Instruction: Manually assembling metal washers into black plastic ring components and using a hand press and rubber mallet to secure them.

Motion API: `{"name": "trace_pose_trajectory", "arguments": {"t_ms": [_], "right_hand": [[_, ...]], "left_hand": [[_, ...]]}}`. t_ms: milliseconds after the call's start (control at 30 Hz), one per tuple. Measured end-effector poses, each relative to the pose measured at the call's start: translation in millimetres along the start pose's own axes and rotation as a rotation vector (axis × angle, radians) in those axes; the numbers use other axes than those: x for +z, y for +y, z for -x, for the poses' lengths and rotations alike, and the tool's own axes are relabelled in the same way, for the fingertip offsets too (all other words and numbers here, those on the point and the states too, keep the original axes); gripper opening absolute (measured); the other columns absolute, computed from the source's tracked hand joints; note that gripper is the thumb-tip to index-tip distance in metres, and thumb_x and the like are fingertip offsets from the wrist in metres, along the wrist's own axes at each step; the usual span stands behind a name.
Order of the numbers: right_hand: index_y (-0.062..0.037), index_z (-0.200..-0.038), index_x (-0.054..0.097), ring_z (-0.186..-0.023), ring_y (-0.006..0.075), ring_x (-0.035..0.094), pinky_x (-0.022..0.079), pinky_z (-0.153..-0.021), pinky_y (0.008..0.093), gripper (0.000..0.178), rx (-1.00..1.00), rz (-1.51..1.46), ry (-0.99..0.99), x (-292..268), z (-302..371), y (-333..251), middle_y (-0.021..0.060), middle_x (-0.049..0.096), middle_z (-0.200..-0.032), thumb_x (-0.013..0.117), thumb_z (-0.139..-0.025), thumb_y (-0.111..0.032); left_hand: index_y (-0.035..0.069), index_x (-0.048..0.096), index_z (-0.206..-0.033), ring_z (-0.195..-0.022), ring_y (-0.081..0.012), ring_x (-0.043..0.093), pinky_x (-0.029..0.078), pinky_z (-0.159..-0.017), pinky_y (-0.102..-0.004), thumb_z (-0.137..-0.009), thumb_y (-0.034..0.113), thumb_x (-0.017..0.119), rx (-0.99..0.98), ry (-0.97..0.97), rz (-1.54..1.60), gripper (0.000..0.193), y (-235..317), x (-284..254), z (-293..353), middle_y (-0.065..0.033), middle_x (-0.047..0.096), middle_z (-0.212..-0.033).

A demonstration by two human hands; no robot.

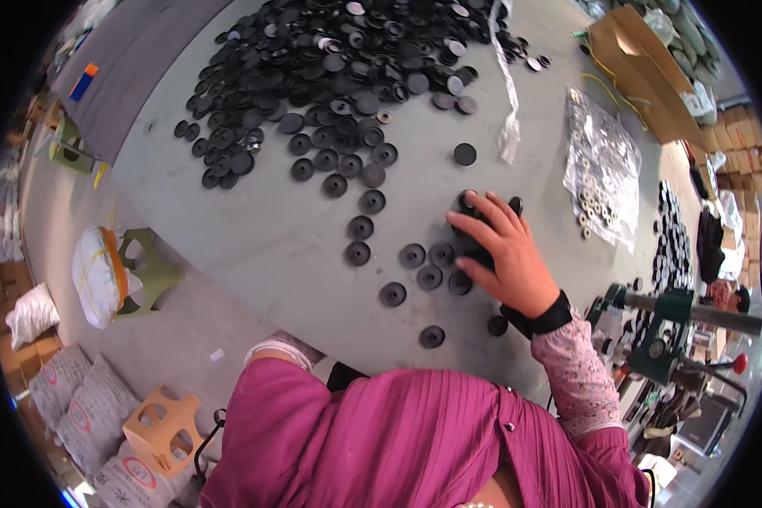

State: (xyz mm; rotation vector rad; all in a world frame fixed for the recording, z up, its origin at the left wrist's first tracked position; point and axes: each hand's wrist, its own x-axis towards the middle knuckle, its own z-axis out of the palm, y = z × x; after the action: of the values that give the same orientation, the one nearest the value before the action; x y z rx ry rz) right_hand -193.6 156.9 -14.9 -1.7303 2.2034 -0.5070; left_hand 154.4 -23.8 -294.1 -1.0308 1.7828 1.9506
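Observation:
Over the grey tabletop, my right hand (508, 258) is spread with its fingers apart, lying on or just above several black round caps. One black cap (516, 206) shows beside the fingertips, and the palm partly hides others beneath it. Left of the thumb sits a loose group of hollow-side-up caps, such as this cap (430, 277). A single cap (465, 154) lies farther out, beyond the fingers. My left hand is out of sight; only the sleeve and its patterned cuff (284, 345) show by the table's near edge.
A large heap of black caps (330, 63) covers the far side of the table (254, 245). To the right lie a clear bag of small pale rings (601, 169) and an open cardboard box (639, 72). A green hand press (660, 330) stands near my right forearm. Stools (162, 427) and sacks are at left.

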Motion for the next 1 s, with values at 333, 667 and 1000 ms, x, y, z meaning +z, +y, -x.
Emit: {"name": "trace_pose_trajectory", "arguments": {"t_ms": [333, 667, 1000], "right_hand": [[-0.0287, -0.138, 0.066, -0.155, 0.0399, 0.030, 0.020, -0.125, 0.0615, 0.068, 0.157, -0.085, -0.023, -6, 154, 1, 0.0079, 0.039, -0.166, 0.081, -0.075, -0.008], [-0.0085, -0.129, 0.065, -0.105, 0.0299, 0.067, 0.054, -0.088, 0.0401, 0.048, 0.498, -0.344, 0.386, -1, 207, 12, 0.0115, 0.061, -0.129, 0.077, -0.082, -0.003], [-0.0099, -0.116, 0.070, -0.097, 0.0327, 0.068, 0.055, -0.083, 0.0426, 0.029, 0.284, -0.235, 0.403, 9, 174, 22, 0.0069, 0.067, -0.108, 0.075, -0.088, -0.012]], "left_hand": [[0.000, 0.071, -0.114, -0.087, -0.0168, 0.072, 0.057, -0.076, -0.0344, -0.101, 0.021, 0.063, -0.216, -0.157, -0.034, 0.026, 62, 9, 79, -0.0101, 0.075, -0.097], [0.000, 0.073, -0.100, -0.077, -0.0116, 0.065, 0.051, -0.068, -0.0275, -0.096, 0.014, 0.072, 0.050, -0.073, -0.148, 0.014, 250, 54, 206, -0.0037, 0.072, -0.086], [0.005, 0.069, -0.108, -0.078, -0.0245, 0.063, 0.054, -0.073, -0.0350, -0.080, 0.005, 0.079, 1.030, 0.124, -0.795, 0.030, 298, 195, 71, -0.0102, 0.060, -0.109]]}}
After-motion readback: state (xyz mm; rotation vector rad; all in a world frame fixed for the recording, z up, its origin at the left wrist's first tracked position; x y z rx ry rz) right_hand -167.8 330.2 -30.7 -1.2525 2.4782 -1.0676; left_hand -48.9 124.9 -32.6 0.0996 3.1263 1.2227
